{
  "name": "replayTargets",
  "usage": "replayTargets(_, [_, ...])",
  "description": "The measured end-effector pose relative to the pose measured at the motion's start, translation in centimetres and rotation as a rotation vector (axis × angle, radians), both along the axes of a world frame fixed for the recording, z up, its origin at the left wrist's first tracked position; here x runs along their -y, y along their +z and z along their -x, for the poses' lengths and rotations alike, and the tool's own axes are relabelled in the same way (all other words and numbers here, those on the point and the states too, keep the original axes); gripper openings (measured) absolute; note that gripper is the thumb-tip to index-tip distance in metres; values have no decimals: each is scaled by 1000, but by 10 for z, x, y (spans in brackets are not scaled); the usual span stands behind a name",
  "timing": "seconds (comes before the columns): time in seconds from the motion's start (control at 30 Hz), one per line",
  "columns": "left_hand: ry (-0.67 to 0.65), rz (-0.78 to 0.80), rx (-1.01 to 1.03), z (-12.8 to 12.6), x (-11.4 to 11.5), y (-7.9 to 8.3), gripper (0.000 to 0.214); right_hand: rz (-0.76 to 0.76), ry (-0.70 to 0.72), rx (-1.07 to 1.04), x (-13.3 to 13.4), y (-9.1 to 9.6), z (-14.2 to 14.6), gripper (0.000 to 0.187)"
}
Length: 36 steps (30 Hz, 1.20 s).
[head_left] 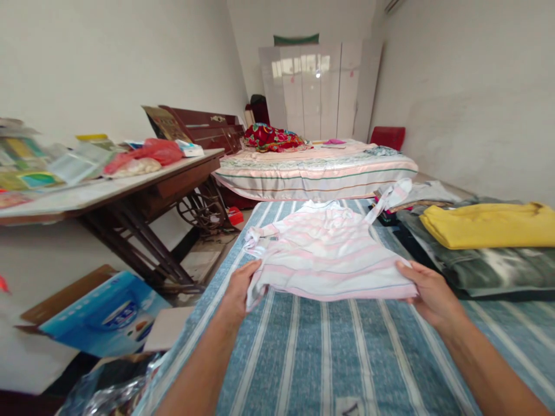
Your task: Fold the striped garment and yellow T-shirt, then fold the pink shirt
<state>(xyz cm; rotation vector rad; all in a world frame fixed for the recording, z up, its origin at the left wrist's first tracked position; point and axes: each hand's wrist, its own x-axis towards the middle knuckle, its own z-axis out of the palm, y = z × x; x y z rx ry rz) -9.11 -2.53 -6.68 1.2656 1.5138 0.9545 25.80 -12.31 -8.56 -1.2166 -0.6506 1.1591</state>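
A white shirt with pink stripes (327,251) lies spread on the blue striped bedcover (321,352), its collar pointing away from me. My left hand (240,289) pinches the shirt's near left hem corner. My right hand (427,292) grips the near right hem corner. Both hands hold the hem slightly lifted off the cover. One sleeve (388,199) stretches out to the far right.
A folded yellow garment (489,225) rests on dark grey clothes (485,266) to the right. A cluttered wooden table (130,185) stands on the left, with a blue box (104,315) below it. Beyond lies another bed (316,170) and a white wardrobe (318,89).
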Motion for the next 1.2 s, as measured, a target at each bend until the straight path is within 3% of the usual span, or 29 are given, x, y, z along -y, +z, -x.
replayTargets(0.13, [79,176,84,25,25,-17,25,162,50,37,29,-22,-16,34])
replayTargets(0.27, [99,214,129,26,42,-27,18,276,67,143,48,-42,-12,31])
replayTargets(0.53, [128,246,240,39,66,-11,24,242,35,359,68,-30,-15,32])
replayTargets(0.67, [89,231,73,44,86,-22,25,330,47,476,81,-40,-16,31])
replayTargets(0.8, [13,176,-111,34,91,-26,30,362,58,559,87,-41,-14,29])
replayTargets(1.03, [2,224,-48,38,98,-15,36,476,115,725,99,-33,-26,31])
replayTargets(1.2, [-23,157,-338,32,103,-11,42,409,253,1264,97,-46,-33,27])
